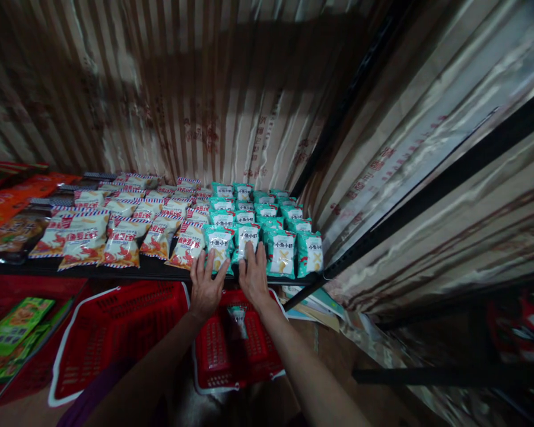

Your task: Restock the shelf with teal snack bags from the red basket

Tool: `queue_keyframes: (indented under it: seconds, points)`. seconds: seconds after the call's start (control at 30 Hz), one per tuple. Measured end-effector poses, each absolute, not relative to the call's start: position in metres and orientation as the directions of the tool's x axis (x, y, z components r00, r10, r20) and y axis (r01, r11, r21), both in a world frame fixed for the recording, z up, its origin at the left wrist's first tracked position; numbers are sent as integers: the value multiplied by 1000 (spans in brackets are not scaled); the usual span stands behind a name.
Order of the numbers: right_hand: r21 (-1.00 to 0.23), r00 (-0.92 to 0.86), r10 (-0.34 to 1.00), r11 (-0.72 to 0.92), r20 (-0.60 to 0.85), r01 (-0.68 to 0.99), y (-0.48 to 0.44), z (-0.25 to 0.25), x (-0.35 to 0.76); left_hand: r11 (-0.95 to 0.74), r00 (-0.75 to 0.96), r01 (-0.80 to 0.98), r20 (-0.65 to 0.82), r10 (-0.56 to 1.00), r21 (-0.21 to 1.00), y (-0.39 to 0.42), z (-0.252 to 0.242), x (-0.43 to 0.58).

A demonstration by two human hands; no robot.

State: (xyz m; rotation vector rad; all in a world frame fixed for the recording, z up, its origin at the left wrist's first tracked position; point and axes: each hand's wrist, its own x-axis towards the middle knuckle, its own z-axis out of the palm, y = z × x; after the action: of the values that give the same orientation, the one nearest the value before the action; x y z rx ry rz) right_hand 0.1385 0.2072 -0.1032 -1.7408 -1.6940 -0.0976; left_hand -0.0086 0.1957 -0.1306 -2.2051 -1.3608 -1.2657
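Both my hands reach over the red baskets to the front row of teal-and-white snack bags on a black shelf. My left hand [206, 284] has its fingers apart, with the tips against the lower part of one teal snack bag [219, 242]. Fingers of my right hand [254, 276] lie spread on the front of the neighbouring teal bag [245, 237], covering its lower half. Neither hand is closed around a bag. More teal bags [281, 252] stand in rows to the right and behind. Below my hands, a red basket [213, 350] holds one small teal bag [238, 320].
White-and-orange snack bags [86, 237] fill the shelf to the left, with orange packs [22, 198] beyond. Another red basket [115, 338] stands at lower left, near green packs [18, 332]. Black frame bars [427, 184] slant along the right. A draped sheet [182, 89] hangs behind.
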Motion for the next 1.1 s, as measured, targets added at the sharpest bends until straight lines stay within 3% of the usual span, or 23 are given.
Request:
queue_keyframes:
  seconds: [0.4, 0.6, 0.8, 0.97, 1.1]
  points:
    - [-559, 215, 885, 60, 414, 827, 232, -80, 140, -624, 324, 770, 761, 561, 132, 178, -128, 4]
    - [-588, 213, 882, 87, 421, 804, 227, -84, 145, -677, 354, 720, 758, 548, 153, 164, -127, 13]
    - [-663, 207, 890, 131, 406, 737, 217, -85, 149, -722, 371, 610, 688, 624, 326, 152, -127, 28]
    - [-723, 219, 922, 87, 319, 685, 209, -85, 151, -579, 273, 572, 531, 802, 581, 162, -122, 41]
    - [-729, 238, 929, 47, 283, 683, 211, -85, 152, -527, 293, 544, 441, 848, 653, 172, -117, 49]
